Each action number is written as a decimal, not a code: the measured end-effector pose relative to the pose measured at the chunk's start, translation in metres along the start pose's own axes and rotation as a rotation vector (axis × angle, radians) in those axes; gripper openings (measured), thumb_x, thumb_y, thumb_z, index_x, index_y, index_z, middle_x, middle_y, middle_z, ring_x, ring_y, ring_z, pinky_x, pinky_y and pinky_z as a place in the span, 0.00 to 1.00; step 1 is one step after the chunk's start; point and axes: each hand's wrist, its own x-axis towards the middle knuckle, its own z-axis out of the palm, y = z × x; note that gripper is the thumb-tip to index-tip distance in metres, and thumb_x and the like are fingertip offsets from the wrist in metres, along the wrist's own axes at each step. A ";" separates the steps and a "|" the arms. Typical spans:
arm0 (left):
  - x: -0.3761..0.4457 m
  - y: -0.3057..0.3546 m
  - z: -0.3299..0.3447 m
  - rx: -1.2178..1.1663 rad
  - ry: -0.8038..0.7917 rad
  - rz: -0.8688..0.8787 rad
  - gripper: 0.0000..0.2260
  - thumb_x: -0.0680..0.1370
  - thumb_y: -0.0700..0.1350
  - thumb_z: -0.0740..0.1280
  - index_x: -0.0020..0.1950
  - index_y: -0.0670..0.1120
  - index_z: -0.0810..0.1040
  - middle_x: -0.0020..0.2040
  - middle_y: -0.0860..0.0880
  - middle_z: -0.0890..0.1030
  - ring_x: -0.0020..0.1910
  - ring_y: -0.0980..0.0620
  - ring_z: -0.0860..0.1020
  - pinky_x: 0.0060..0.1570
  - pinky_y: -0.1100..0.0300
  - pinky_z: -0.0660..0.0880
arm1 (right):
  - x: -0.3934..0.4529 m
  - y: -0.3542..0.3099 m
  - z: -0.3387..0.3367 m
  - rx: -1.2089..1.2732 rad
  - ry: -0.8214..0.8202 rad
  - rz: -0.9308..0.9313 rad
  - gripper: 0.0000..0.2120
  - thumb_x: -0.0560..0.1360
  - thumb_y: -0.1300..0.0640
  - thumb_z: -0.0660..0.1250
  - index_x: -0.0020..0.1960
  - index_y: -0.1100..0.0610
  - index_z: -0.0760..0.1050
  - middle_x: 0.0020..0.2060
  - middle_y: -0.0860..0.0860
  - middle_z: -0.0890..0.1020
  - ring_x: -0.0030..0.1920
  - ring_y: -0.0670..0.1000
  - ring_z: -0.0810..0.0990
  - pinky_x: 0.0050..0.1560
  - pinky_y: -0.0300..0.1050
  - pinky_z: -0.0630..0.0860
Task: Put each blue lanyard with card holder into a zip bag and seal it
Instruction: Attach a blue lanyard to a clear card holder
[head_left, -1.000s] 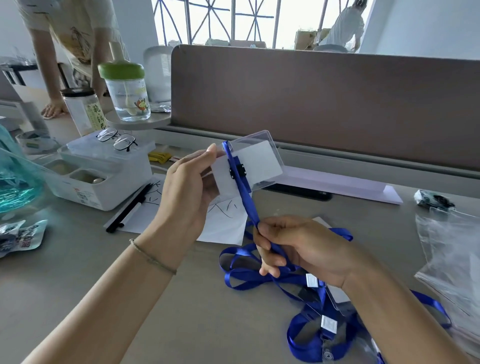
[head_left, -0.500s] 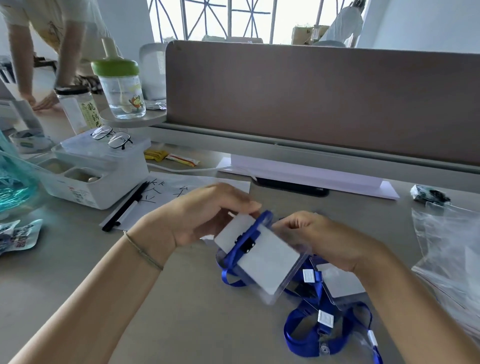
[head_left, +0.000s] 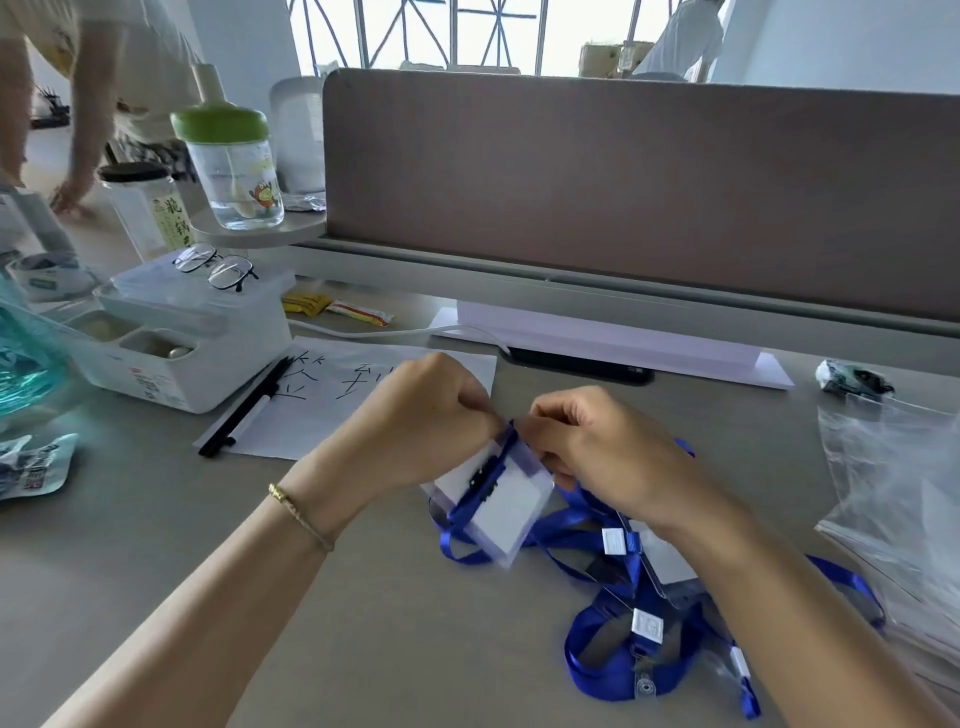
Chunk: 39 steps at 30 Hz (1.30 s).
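1. The left hand (head_left: 426, 421) sits just left of the card holder (head_left: 501, 499), back of the hand up, fingers curled under and pinching the holder's top edge.
2. The left forearm runs down and left from the holder, bare, with a thin bracelet at the wrist.
3. The right hand (head_left: 597, 452) sits just right of the holder, fingers curled, gripping the same top edge.
4. The right forearm runs down and right from the holder.

Card holder (head_left: 506, 499): clear glossy plastic over white paper. Lanyard strap (head_left: 618, 670): blue woven cloth, slight sheen. Zip bags (head_left: 898, 483): thin shiny film. Desk (head_left: 156, 519): smooth matt grey. Divider (head_left: 623, 182): matt fabric.
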 end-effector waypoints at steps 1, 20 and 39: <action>0.001 -0.002 0.001 0.004 0.094 0.008 0.08 0.74 0.46 0.68 0.39 0.47 0.85 0.34 0.50 0.82 0.36 0.48 0.79 0.35 0.55 0.76 | 0.001 -0.001 0.002 0.032 0.037 0.006 0.20 0.80 0.49 0.63 0.31 0.54 0.69 0.25 0.47 0.70 0.31 0.51 0.69 0.40 0.51 0.66; -0.002 0.002 0.054 -0.504 0.720 0.205 0.13 0.81 0.41 0.65 0.35 0.44 0.77 0.28 0.51 0.74 0.30 0.53 0.70 0.32 0.62 0.66 | 0.007 0.012 0.027 0.641 0.147 0.264 0.16 0.79 0.49 0.69 0.41 0.60 0.85 0.21 0.49 0.74 0.26 0.48 0.74 0.44 0.44 0.82; -0.016 0.032 0.075 -0.573 0.403 0.234 0.11 0.82 0.43 0.60 0.43 0.49 0.79 0.33 0.49 0.82 0.33 0.46 0.79 0.34 0.45 0.77 | -0.043 0.042 -0.004 0.681 0.491 0.137 0.12 0.80 0.58 0.67 0.44 0.66 0.78 0.33 0.57 0.82 0.35 0.53 0.82 0.41 0.47 0.82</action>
